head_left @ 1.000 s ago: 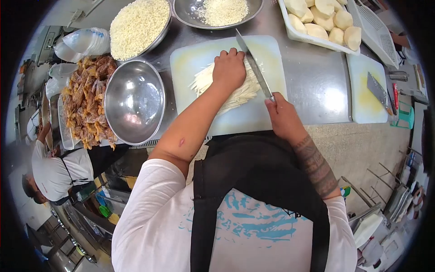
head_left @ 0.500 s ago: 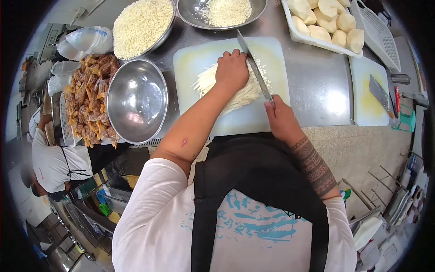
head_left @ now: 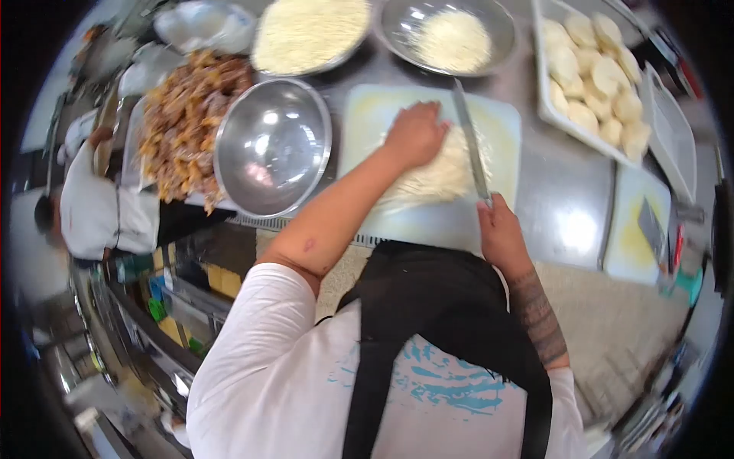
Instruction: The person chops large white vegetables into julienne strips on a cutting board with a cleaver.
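Observation:
A pile of pale, thin-cut vegetable strips [head_left: 440, 182] lies on a white cutting board [head_left: 363, 118] with yellowish stains. My left hand [head_left: 417, 138] rests over the pile's far left side, its fingers partly spread and a little blurred. In my right hand [head_left: 505, 237], near the board's front right corner, is the handle of a long kitchen knife [head_left: 472, 145]. Its blade points away from me along the right part of the pile, where small cut bits lie. A gap shows between the blade and my left hand.
A steel bowl [head_left: 237, 164] stands left of the board, beside heaped brown meat pieces [head_left: 180, 126]. Behind are a bowl of pale diced bits [head_left: 310, 34] and a shallower bowl [head_left: 397, 42]. Peeled potato-like vegetables [head_left: 604, 76] fill a white tray. A cleaver [head_left: 651, 228] lies right. Another person [head_left: 107, 203] stands left.
The view has shifted, so everything sits farther right and lower. My left hand has moved away from the blade toward the far left of the pile. The knife stays in my right hand.

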The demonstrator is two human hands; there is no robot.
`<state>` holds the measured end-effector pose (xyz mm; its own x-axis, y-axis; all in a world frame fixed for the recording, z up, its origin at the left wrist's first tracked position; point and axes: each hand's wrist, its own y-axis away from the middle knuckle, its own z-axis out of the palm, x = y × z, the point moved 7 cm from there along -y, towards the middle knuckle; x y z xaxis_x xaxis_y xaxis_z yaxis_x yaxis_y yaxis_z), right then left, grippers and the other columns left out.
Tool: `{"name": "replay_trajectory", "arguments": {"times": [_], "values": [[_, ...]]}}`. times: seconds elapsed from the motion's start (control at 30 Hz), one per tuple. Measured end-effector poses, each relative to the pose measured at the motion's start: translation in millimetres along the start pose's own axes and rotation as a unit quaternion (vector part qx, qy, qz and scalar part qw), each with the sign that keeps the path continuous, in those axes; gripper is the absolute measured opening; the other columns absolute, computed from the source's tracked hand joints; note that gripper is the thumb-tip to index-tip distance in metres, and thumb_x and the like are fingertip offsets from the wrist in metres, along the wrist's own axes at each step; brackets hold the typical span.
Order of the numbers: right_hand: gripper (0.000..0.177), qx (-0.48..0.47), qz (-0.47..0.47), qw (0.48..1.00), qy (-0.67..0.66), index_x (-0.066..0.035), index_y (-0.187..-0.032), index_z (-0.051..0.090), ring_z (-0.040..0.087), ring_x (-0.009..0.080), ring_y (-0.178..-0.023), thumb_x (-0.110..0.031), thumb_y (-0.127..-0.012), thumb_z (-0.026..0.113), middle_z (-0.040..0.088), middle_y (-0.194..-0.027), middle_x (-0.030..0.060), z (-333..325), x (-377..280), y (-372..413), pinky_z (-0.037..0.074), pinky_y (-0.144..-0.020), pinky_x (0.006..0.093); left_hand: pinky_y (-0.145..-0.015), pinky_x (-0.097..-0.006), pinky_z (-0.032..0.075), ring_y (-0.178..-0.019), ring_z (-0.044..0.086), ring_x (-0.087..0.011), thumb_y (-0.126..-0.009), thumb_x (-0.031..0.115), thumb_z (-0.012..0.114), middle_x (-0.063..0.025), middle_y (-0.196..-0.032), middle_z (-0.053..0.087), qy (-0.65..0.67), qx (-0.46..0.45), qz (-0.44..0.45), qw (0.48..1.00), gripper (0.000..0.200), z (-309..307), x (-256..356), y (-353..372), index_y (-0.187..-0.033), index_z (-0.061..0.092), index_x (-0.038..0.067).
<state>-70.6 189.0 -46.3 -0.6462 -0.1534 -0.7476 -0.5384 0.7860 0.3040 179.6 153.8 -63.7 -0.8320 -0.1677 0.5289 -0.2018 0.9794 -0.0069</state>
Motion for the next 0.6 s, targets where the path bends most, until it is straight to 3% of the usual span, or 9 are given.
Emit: {"name": "replay_trajectory", "arguments": {"times": [0.07, 0.27, 0.4, 0.6], "values": [[0.033, -0.014, -0.008, 1.0, 0.006, 0.003, -0.125, 0.057, 0.067, 0.0544, -0.095, -0.026, -0.111, 0.053, 0.069, -0.097, 0.0332, -0.4, -2.1, -4.3, 0.053, -0.079, 0.0558, -0.12, -0.0523, 0.038, -0.141, 0.052, -0.044, -0.108, 0.042, 0.054, -0.03, -0.151, 0.056, 0.04, -0.051, -0.008, 0.998, 0.064, 25.0, -26.6, 11.1, -0.148, 0.052, -0.007], [0.031, -0.071, -0.014, 0.997, -0.009, 0.004, -0.128, 0.058, 0.069, 0.0456, -0.086, -0.022, -0.111, 0.054, 0.069, -0.093, 0.0294, 7.3, 6.9, -11.4, 0.052, -0.074, 0.0494, -0.119, -0.0531, 0.035, -0.144, 0.047, -0.0405, -0.105, 0.057, 0.053, -0.0267, -0.155, 0.052, -0.023, -0.038, -0.03, 0.999, 0.085, 23.7, 7.1, 63.2, -0.156, 0.042, -0.009], [0.029, -0.069, -0.03, 0.997, 0.03, 0.005, -0.124, 0.056, 0.065, 0.0389, -0.073, -0.02, -0.111, 0.053, 0.062, -0.079, 0.0237, 3.6, 12.4, -13.9, 0.05, -0.069, 0.0479, -0.117, -0.0548, 0.034, -0.142, 0.049, -0.0387, -0.105, 0.059, 0.05, -0.0247, -0.152, 0.055, -0.056, 0.015, -0.04, 0.998, 0.084, 24.5, 8.7, 65.8, -0.156, 0.043, -0.008], [0.027, -0.089, 0.0, 0.996, -0.021, 0.005, -0.123, 0.054, 0.054, 0.0211, -0.051, -0.02, -0.113, 0.052, 0.053, -0.064, 0.01, 6.6, 21.1, -16.7, 0.045, -0.051, 0.0387, -0.108, -0.0529, 0.041, -0.127, 0.058, -0.0363, -0.109, 0.053, 0.047, -0.0215, -0.137, 0.064, 0.004, -0.035, -0.084, 0.996, 0.073, 20.9, 0.8, 45.3, -0.151, 0.051, -0.006]]}}
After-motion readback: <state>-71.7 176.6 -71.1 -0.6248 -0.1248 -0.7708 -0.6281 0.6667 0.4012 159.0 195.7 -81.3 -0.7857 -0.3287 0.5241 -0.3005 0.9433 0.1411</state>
